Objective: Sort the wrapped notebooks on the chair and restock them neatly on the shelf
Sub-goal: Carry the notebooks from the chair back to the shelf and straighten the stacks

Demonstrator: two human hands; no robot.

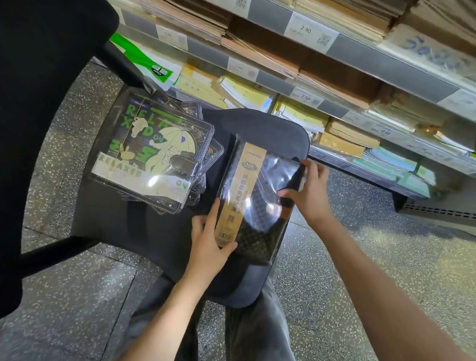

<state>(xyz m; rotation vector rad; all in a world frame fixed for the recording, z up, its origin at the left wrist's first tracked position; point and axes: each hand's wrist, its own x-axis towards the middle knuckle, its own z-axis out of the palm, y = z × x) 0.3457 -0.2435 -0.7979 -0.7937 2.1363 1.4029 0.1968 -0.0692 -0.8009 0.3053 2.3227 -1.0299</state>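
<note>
Hands hold one wrapped notebook (257, 198) on the chair (153, 216): my left hand (207, 240) grips its near edge, my right hand (308, 191) pinches its far corner. Other notebooks (153, 150) lie stacked beside it, below the shelf (393, 63)

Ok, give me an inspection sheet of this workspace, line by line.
Surface: dark chair seat on a speckled floor.
Job's things: dark wrapped notebook with a tan label strip, held over the seat; stack of wrapped "Relaxed" notebooks, fanned unevenly, on the seat's far left.
Clutter: green and white bag behind the chair.
Grippers: left hand grips the notebook's near left edge, thumb on top; right hand pinches its right edge.
Cables: nothing seen.
Surroundings: shelves with stacked notebooks and price tags ahead and to the right.
</note>
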